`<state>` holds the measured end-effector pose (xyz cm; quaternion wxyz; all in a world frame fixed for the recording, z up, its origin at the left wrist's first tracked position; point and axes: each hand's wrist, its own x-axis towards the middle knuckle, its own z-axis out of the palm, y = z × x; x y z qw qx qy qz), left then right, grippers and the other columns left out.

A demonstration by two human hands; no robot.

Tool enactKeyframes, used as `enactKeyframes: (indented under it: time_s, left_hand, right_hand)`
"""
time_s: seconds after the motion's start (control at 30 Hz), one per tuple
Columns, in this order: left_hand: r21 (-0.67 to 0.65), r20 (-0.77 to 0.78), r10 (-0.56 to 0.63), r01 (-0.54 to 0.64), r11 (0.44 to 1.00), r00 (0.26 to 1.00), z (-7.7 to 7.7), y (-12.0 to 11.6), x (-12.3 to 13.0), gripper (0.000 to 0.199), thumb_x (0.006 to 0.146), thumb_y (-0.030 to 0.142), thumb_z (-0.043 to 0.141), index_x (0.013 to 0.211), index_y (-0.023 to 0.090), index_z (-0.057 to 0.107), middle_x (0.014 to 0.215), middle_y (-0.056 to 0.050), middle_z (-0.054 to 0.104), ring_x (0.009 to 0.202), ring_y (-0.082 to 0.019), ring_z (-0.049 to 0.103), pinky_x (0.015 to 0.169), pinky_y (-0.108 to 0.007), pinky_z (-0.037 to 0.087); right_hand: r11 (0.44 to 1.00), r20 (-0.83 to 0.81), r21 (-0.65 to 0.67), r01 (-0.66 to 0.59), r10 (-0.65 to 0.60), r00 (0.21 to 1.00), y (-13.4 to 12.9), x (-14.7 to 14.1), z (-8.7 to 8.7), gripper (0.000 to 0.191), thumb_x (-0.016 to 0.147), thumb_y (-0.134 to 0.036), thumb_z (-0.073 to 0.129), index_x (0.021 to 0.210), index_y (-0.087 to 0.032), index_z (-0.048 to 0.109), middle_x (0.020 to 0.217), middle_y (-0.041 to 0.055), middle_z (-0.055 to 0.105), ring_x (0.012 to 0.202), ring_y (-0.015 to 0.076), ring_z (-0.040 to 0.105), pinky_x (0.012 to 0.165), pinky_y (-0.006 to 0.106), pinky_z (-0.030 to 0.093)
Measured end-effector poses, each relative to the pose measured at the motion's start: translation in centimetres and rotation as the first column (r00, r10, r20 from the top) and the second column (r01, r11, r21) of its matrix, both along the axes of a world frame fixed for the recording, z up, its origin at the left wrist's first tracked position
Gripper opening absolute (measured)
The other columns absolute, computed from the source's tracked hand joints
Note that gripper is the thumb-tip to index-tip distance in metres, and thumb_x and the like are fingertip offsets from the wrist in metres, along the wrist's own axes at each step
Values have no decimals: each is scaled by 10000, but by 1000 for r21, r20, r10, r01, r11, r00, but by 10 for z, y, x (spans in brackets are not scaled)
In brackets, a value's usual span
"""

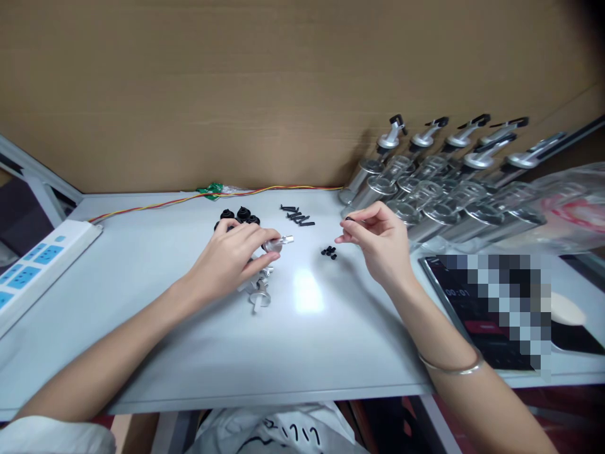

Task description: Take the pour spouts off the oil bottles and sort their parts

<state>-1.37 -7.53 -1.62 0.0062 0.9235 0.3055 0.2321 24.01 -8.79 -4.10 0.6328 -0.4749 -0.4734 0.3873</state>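
My left hand (236, 249) is closed on a silver pourer spout (274, 244), its narrow tip pointing right. Under and beside that hand lie more silver spouts (259, 296). Black ribbed stoppers (243, 214) sit just behind its knuckles. Thumb and forefinger of my right hand (378, 239) pinch a small black part (348, 219), mostly covered by the fingertips. Several small black pieces (329, 252) lie on the table to the left of this hand. Farther back, thin black flip levers (297, 216) form a loose group.
Glass bottles (439, 221), some topped with pourers, crowd the back right. A tablet-like screen (472, 315) lies at the right, partly pixelated. On the left is a white power strip (47, 258). Red and yellow wires (189, 199) run along the cardboard wall (212, 94).
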Motion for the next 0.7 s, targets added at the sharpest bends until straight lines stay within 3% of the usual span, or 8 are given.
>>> enactKeyframes:
  time_s: [0.1,0.17,0.27,0.33,0.47,0.63,0.7]
  left_hand:
    - [-3,-2,-8,8,1000,1000,0,0,0,174,963,297,450,1063,178,528,908,-16,667,717,-136,580,830,-321,326]
    - [-5,0,-12,12,1000,1000,-1,0,0,175,965,300,447,1064,181,529,911,-18,670,711,-134,581,831,-321,328]
    - [-3,8,-19,19,1000,1000,-1,0,-1,169,964,297,449,1060,183,530,913,-21,675,707,-134,584,823,-320,331]
    - [-1,11,-17,17,1000,1000,0,0,0,166,963,294,452,1054,181,534,912,-23,677,714,-137,587,820,-321,333]
    - [-12,8,-14,14,1000,1000,1,1,-1,179,962,301,453,1053,173,541,907,-27,678,728,-141,593,823,-323,333]
    - [-20,6,-18,19,1000,1000,2,0,-2,206,971,316,430,1053,168,547,898,-31,678,733,-144,598,815,-320,334]
    - [-23,6,-18,18,1000,1000,2,0,-2,209,974,318,422,1047,167,548,891,-32,676,741,-147,600,817,-320,332]
  right_hand:
    - [1000,125,-13,2,0,992,1,4,2,175,711,-245,677,790,-194,530,701,-22,633,591,111,614,633,305,572]
    - [1000,324,-16,-8,13,946,1,10,3,135,778,-268,600,881,-195,551,729,5,665,659,144,649,669,311,544]
    - [997,657,-73,-19,63,751,1,19,3,121,844,-273,502,902,-192,569,799,47,701,752,185,670,691,310,496]
    - [988,771,-148,-46,144,620,1,24,1,120,868,-273,464,885,-194,552,843,60,711,783,200,668,716,319,473]
    - [960,828,-268,-85,274,490,5,31,-6,95,886,-279,446,887,-203,502,813,54,697,732,194,636,702,310,447]
    - [976,887,-195,-96,217,408,6,37,-5,88,818,-251,557,750,-197,544,713,22,606,629,143,538,623,251,411]
    - [966,883,-243,-91,259,392,5,38,-3,78,794,-231,580,727,-192,572,685,15,592,616,137,533,603,241,407]
